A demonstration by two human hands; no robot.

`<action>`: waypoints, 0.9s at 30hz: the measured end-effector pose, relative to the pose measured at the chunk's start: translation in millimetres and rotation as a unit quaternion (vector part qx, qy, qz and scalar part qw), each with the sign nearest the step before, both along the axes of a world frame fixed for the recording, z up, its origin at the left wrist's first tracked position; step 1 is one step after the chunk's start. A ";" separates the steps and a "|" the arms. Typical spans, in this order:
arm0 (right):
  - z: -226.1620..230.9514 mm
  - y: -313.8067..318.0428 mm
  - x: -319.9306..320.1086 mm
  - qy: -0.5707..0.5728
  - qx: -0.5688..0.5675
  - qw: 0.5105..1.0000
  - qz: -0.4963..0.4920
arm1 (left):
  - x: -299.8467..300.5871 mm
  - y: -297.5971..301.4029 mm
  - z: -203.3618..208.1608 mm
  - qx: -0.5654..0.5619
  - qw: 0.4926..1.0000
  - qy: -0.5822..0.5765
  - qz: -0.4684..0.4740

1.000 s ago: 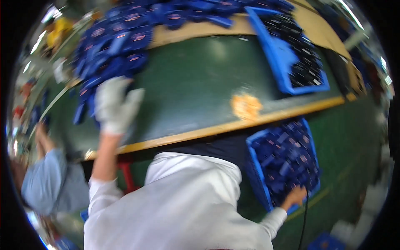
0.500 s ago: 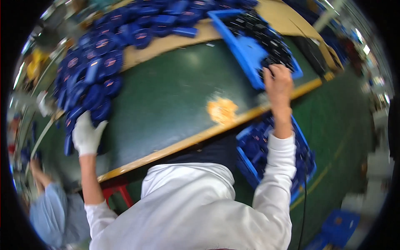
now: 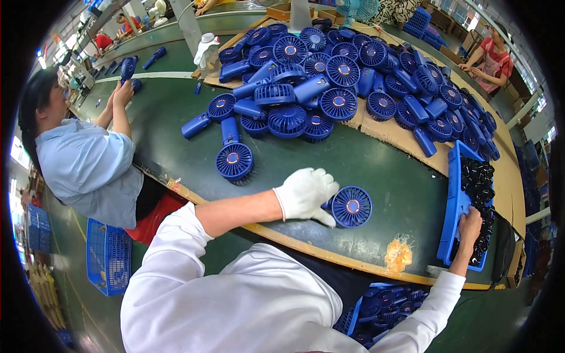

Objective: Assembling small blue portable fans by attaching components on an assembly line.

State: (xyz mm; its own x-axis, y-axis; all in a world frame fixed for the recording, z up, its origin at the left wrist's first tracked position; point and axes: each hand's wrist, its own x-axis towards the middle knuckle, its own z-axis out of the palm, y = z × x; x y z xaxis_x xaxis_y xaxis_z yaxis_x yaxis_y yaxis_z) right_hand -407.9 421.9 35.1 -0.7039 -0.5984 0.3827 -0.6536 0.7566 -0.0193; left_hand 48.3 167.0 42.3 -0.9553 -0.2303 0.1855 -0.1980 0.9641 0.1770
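Observation:
A white glove covers my left hand, which is closed round the handle of a blue handheld fan over the green tabletop. The fan's round grille faces up, and the glove hides most of its handle. Bare and closed, my right hand reaches into a blue bin among small shiny black parts. What its fingertips pinch, if anything, is hidden. Another blue handheld fan lies apart on the table, left of my gloved hand.
A large heap of blue fans covers cardboard at the back. An orange patch marks the table's front edge. Below is a crate of fans. At left a co-worker in light blue holds a fan; another person sits far right.
The view has swung left and up. My left hand has come away from the heap's left end with a fan and is now over the table nearer the bin. My right hand stays at the black parts.

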 end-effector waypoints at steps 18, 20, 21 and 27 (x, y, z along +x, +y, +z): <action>-6.3 -62.1 294.2 -0.396 -0.570 0.709 0.122 | -12.8 21.0 0.6 0.050 0.997 0.043 -0.029; -2.9 -66.7 301.8 -0.396 -0.571 0.703 0.150 | -10.9 17.8 -2.3 0.042 0.997 0.040 -0.048; -4.6 -68.3 303.9 -0.395 -0.577 0.698 0.157 | -11.6 17.2 -2.4 0.046 0.997 0.038 -0.052; -11.4 -76.0 313.1 -0.392 -0.573 0.684 0.223 | -18.4 9.0 13.2 0.157 0.978 0.055 0.124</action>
State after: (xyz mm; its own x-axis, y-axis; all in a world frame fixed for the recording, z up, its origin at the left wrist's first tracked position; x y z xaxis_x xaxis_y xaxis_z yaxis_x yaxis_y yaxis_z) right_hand -94.8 345.9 23.7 -0.8072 -0.4440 0.3891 -0.2623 -0.3208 -0.9101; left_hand 29.9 176.0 55.6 -0.8406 -0.5152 0.1671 -0.3824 0.7830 0.4906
